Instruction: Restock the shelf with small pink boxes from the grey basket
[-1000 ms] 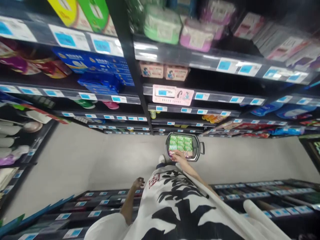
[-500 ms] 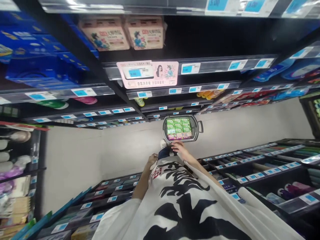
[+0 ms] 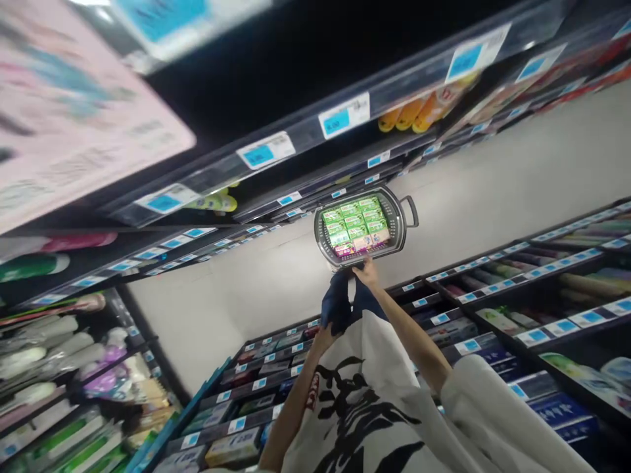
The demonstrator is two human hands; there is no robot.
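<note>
A grey oval basket (image 3: 400,231) stands on the pale floor in the aisle, filled with green packs (image 3: 353,221) and a few pink ones at its near end. My right hand (image 3: 365,270) reaches down to the basket's near rim, and its fingers seem curled on the rim there. My left hand (image 3: 323,338) rests against my blue trouser leg (image 3: 336,303); its fingers are too small to read. My white top with black print (image 3: 365,407) covers the lower middle of the view.
Dark shelves with blue price tags line both sides of the aisle. Orange bottles (image 3: 417,113) sit on the shelf above the basket. Wrapped goods (image 3: 44,355) fill the left shelves, and boxes (image 3: 231,448) and packs fill the low shelves beside me.
My head has dropped and tilted, so the shelves loom closer. My right hand has moved from the packs to the basket's near rim. My left hand has come in against my leg.
</note>
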